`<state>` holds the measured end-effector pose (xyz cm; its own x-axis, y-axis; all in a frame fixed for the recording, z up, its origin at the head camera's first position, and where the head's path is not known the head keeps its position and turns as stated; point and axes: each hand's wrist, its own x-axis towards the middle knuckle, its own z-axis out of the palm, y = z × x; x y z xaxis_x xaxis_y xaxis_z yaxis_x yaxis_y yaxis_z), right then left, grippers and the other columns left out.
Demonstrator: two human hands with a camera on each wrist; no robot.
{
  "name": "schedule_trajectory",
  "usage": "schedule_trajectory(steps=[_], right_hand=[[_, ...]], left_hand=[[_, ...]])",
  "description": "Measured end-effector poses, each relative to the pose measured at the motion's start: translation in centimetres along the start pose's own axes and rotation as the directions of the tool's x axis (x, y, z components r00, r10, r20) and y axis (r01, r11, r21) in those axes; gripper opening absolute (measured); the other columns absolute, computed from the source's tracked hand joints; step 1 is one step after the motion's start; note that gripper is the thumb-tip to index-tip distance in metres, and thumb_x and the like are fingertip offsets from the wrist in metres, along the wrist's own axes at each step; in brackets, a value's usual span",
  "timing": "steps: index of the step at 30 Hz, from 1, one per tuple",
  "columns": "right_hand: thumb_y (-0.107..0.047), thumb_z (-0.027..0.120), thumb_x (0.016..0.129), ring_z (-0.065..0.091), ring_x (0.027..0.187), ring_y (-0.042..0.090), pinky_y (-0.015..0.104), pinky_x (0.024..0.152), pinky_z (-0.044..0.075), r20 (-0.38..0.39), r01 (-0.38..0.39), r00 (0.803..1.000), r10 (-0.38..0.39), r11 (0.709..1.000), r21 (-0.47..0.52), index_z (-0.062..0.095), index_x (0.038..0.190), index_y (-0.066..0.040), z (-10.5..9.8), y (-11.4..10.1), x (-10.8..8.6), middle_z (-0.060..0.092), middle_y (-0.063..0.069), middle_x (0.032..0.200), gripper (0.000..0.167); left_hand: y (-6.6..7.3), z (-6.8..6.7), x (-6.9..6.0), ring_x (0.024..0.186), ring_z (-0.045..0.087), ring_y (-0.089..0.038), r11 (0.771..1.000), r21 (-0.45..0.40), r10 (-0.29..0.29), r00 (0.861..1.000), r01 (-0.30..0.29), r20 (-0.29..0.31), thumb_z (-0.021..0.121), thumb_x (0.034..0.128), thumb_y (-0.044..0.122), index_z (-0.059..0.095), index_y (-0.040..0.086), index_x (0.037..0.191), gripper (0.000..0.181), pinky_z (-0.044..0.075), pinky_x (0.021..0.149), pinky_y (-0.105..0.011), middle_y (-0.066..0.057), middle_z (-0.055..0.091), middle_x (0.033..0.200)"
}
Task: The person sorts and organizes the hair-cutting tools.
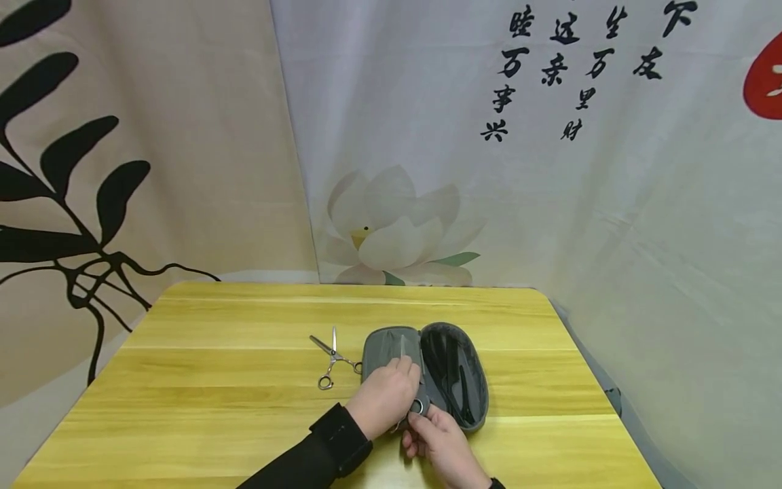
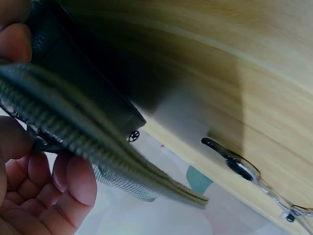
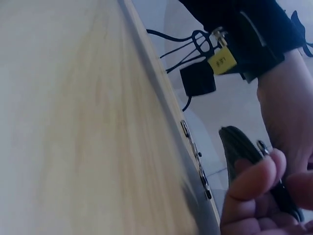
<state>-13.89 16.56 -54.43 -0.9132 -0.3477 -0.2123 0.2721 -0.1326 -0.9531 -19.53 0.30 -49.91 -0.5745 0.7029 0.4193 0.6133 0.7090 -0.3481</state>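
A grey zip case (image 1: 392,333) lies unfolded on the table. Its right half (image 1: 485,390) holds black combs and clips (image 1: 452,360). My left hand (image 1: 387,394) is over the left half, fingers curled around scissors; a blade tip (image 1: 402,345) shows above the fingers and a finger ring (image 1: 418,406) below. With thumb and fingers, my right hand (image 1: 441,445) grips the case's lower edge beside that ring. In the right wrist view the right hand (image 3: 259,196) covers part of the case (image 3: 237,144). Left of the case lie loose scissors (image 1: 332,354), spread apart.
The wooden table (image 1: 214,407) extends on both sides of the case. Behind it hangs a printed cloth (image 1: 415,122) with a flower and black characters. In the right wrist view a black cuff (image 3: 244,39) with a yellow tag is on the other arm.
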Motion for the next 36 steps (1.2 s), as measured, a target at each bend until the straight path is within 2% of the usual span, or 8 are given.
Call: schedule_trajectory(steps=[6, 9, 12, 14, 17, 21, 29, 36], right_hand=[[-0.024, 0.055, 0.112, 0.063, 0.067, 0.007, 0.023, 0.067, 0.057, -0.051, 0.023, 0.998, -0.023, 1.000, -0.006, 0.063, 0.110, -0.004, 0.3, 0.0, -0.1, 0.066, -0.004, 0.079, 0.021], [-0.024, 0.054, 0.113, 0.062, 0.068, 0.007, 0.023, 0.068, 0.057, -0.051, 0.016, 0.999, -0.014, 1.000, 0.025, 0.063, 0.108, -0.007, 0.3, 0.0, -0.1, 0.066, -0.005, 0.079, 0.020], [-0.020, 0.052, 0.113, 0.062, 0.071, 0.008, 0.024, 0.070, 0.057, -0.045, 0.008, 0.999, -0.007, 0.999, 0.033, 0.062, 0.107, -0.010, 0.3, 0.0, -0.1, 0.065, -0.004, 0.081, 0.015], [-0.018, 0.051, 0.113, 0.062, 0.073, 0.008, 0.024, 0.071, 0.058, -0.039, 0.004, 0.999, -0.002, 0.999, 0.040, 0.061, 0.108, -0.010, 0.3, -0.1, 0.0, 0.066, -0.004, 0.082, 0.013], [-0.017, 0.049, 0.113, 0.062, 0.077, 0.008, 0.023, 0.072, 0.057, -0.028, 0.001, 1.000, 0.001, 0.997, 0.075, 0.059, 0.116, -0.006, 0.4, -0.1, 0.0, 0.066, -0.003, 0.086, 0.015], [-0.020, 0.047, 0.115, 0.062, 0.077, 0.007, 0.023, 0.072, 0.057, -0.029, 0.011, 1.000, -0.007, 0.993, 0.117, 0.056, 0.122, -0.001, 0.4, 0.0, -0.2, 0.065, -0.003, 0.086, 0.022], [-0.018, 0.042, 0.116, 0.062, 0.076, 0.007, 0.023, 0.072, 0.058, -0.016, 0.038, 0.999, -0.036, 0.991, 0.128, 0.058, 0.117, -0.003, 0.3, 0.0, -0.4, 0.064, -0.002, 0.084, 0.021], [-0.019, 0.041, 0.116, 0.063, 0.075, 0.007, 0.024, 0.073, 0.059, -0.009, 0.067, 0.998, -0.067, 0.992, 0.106, 0.059, 0.118, -0.001, 0.2, 0.0, -0.3, 0.064, -0.002, 0.084, 0.025]], left_hand=[[0.0, -0.2, -0.1, 0.074, 0.052, -0.009, 1.000, 0.007, 0.006, 1.000, -0.006, -0.009, 0.075, 0.0968, 0.017, 0.067, 0.012, 0.100, 0.010, 0.051, 0.060, -0.020, 0.002, 0.056, 0.088], [0.3, -0.6, -0.4, 0.074, 0.055, -0.009, 0.998, -0.052, -0.032, 0.999, 0.031, -0.020, 0.078, 0.0971, 0.022, 0.069, 0.014, 0.096, 0.012, 0.051, 0.060, -0.021, 0.003, 0.059, 0.087], [0.6, -1.3, -1.1, 0.071, 0.056, -0.009, 0.982, -0.175, -0.076, 0.997, 0.071, -0.027, 0.077, 0.0991, 0.031, 0.068, 0.017, 0.089, 0.020, 0.048, 0.058, -0.021, 0.005, 0.059, 0.083], [0.7, -1.9, -1.7, 0.072, 0.056, -0.008, 0.954, -0.284, -0.102, 0.995, 0.095, -0.011, 0.077, 0.0997, 0.035, 0.067, 0.018, 0.087, 0.023, 0.048, 0.060, -0.021, 0.006, 0.060, 0.082], [0.5, -2.9, -2.8, 0.077, 0.054, -0.006, 0.882, -0.450, -0.127, 0.990, 0.142, 0.065, 0.081, 0.0963, 0.030, 0.070, 0.018, 0.090, 0.018, 0.050, 0.067, -0.021, 0.007, 0.060, 0.088], [0.1, -3.4, -3.7, 0.083, 0.054, -0.005, 0.815, -0.544, -0.143, 0.979, 0.199, 0.144, 0.084, 0.0932, 0.022, 0.076, 0.019, 0.096, 0.009, 0.052, 0.074, -0.020, 0.008, 0.061, 0.092], [0.1, -3.2, -4.5, 0.088, 0.063, -0.007, 0.831, -0.527, -0.110, 0.982, 0.176, 0.154, 0.083, 0.0932, 0.015, 0.075, 0.018, 0.102, 0.012, 0.058, 0.078, -0.024, 0.006, 0.069, 0.095], [0.1, -2.9, -4.9, 0.090, 0.064, -0.006, 0.799, -0.567, -0.130, 0.979, 0.199, 0.159, 0.074, 0.1010, 0.015, 0.073, 0.017, 0.099, 0.003, 0.059, 0.079, -0.025, 0.007, 0.068, 0.095]])
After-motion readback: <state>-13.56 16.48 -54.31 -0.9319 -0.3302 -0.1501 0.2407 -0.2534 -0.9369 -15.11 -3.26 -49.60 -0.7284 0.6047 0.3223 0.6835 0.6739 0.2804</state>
